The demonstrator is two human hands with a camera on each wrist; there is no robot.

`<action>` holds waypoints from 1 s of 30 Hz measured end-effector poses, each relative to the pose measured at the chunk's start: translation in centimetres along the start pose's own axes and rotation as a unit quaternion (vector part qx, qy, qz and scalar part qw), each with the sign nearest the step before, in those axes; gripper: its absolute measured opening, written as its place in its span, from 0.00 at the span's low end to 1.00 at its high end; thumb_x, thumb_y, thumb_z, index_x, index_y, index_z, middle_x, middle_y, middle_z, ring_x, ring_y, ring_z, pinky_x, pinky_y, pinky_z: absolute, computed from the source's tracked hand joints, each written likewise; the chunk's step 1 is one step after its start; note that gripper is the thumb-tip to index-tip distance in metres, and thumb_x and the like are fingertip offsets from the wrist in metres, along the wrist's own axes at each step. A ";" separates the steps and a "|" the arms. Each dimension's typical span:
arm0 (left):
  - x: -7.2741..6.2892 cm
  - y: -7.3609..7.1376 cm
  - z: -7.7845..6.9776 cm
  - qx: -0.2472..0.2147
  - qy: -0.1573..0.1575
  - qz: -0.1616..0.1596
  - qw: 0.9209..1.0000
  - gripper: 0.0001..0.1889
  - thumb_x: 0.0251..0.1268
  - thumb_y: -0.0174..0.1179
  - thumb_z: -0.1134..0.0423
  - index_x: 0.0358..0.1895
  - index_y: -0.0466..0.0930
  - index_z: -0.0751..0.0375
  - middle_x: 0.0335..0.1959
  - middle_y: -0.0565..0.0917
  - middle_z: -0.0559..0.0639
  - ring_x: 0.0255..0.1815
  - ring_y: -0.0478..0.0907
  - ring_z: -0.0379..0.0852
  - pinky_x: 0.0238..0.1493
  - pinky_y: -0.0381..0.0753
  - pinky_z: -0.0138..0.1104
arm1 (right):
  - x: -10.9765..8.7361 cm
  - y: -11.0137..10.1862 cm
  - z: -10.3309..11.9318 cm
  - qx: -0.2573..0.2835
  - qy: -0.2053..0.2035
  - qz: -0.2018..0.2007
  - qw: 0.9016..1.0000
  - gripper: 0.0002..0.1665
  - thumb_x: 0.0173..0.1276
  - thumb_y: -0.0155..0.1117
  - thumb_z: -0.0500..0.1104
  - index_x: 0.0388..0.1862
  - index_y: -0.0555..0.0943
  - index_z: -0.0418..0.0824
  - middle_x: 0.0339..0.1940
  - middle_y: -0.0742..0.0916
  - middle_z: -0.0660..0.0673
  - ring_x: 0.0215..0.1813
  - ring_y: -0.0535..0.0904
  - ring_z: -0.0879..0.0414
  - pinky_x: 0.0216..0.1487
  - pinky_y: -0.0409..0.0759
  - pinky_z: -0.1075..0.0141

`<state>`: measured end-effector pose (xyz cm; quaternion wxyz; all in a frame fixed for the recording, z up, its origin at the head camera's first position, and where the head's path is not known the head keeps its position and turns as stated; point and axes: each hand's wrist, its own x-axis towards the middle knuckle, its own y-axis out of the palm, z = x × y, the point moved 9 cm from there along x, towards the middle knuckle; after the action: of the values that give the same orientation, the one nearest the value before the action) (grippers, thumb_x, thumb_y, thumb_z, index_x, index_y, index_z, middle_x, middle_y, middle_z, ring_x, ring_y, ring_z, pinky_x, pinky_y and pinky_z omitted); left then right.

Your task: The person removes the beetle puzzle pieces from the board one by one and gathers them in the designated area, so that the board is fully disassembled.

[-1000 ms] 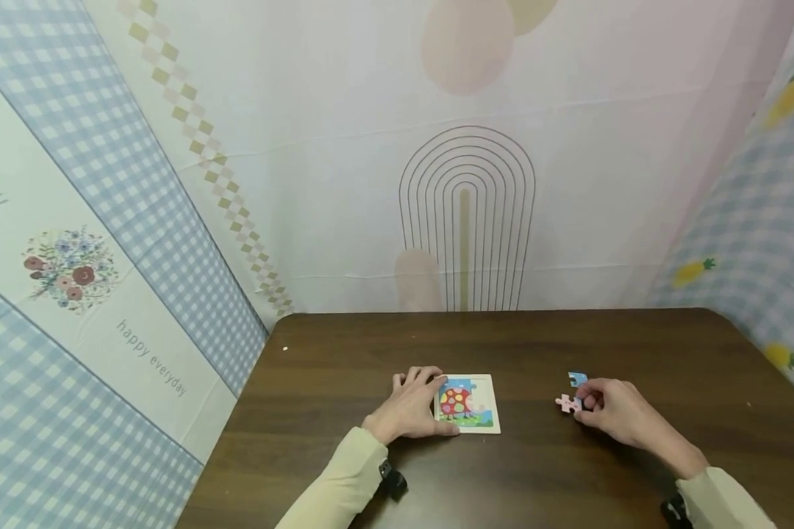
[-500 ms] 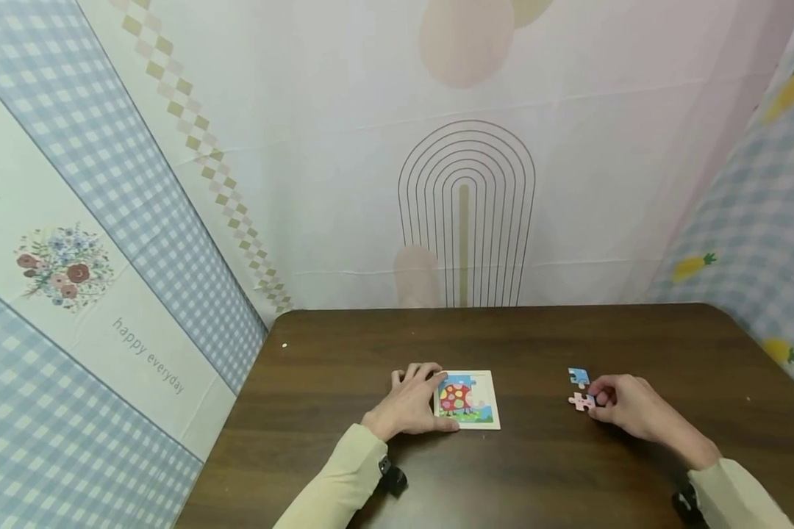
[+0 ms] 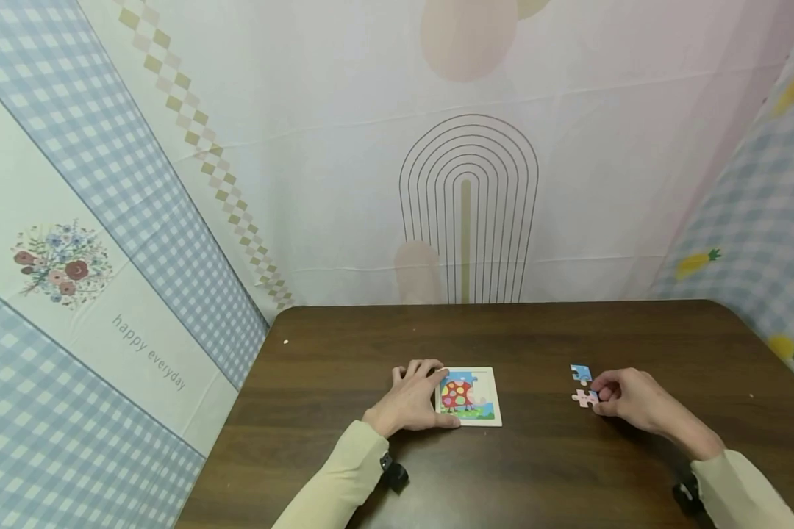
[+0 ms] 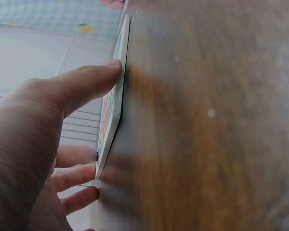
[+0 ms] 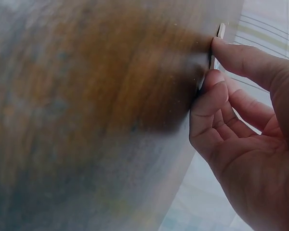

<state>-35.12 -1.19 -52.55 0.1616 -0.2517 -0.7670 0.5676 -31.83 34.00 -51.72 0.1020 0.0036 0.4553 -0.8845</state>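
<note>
A square jigsaw board [image 3: 496, 411] with a pale frame lies flat on the brown table, showing a red spotted ladybug picture and an unfilled pale patch at its right. My left hand [image 3: 410, 402] holds the board's left side, thumb at the near edge and index finger at the far left corner. Well to the right, my right hand [image 3: 635, 397] pinches the right end of a pink puzzle piece [image 3: 584, 398] between thumb and fingers, low at the table. Just beyond it lies a blue puzzle piece [image 3: 580, 374]. In the right wrist view the held piece [image 5: 221, 32] shows only edge-on.
The dark wooden table [image 3: 344, 338] reaches back to a pale printed curtain [image 3: 344, 220]. A small white speck [image 3: 286, 342] lies near its far left corner. Checked cloth [image 3: 754, 220] hangs at the right side.
My right hand has shifted a little to the right along the table, taking the pink puzzle piece with it. The left hand keeps its hold on the board. The head view has shifted slightly.
</note>
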 end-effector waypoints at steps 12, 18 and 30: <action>0.1 -0.1 -0.2 0.007 -0.001 0.003 1.000 0.50 0.60 0.74 0.30 0.82 0.72 0.50 0.80 0.72 0.49 0.79 0.66 0.54 0.70 0.62 0.56 | -0.2 -0.2 0.0 -0.011 0.004 -0.008 1.000 0.15 0.66 0.80 0.39 0.48 0.87 0.34 0.36 0.85 0.49 0.35 0.74 0.64 0.36 0.74 0.68; 0.1 -0.3 -0.4 0.010 -0.003 0.007 1.000 0.50 0.60 0.74 0.29 0.82 0.72 0.50 0.80 0.71 0.48 0.80 0.66 0.53 0.69 0.62 0.55 | -0.6 -0.2 2.6 -0.018 -0.016 -0.039 0.999 0.14 0.70 0.78 0.42 0.49 0.88 0.35 0.34 0.84 0.51 0.33 0.73 0.67 0.36 0.73 0.69; -0.1 -0.3 -0.2 0.005 -0.001 0.004 1.000 0.51 0.59 0.75 0.30 0.82 0.72 0.50 0.80 0.72 0.47 0.78 0.66 0.51 0.68 0.62 0.53 | 1.0 6.4 13.1 -0.016 -0.082 -0.010 0.996 0.11 0.64 0.82 0.38 0.43 0.90 0.38 0.32 0.84 0.52 0.36 0.75 0.62 0.36 0.74 0.69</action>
<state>-35.04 -1.16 -52.19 0.1599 -0.2534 -0.7635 0.5721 -30.48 19.66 -49.36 0.1305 -0.0750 0.4593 -0.8754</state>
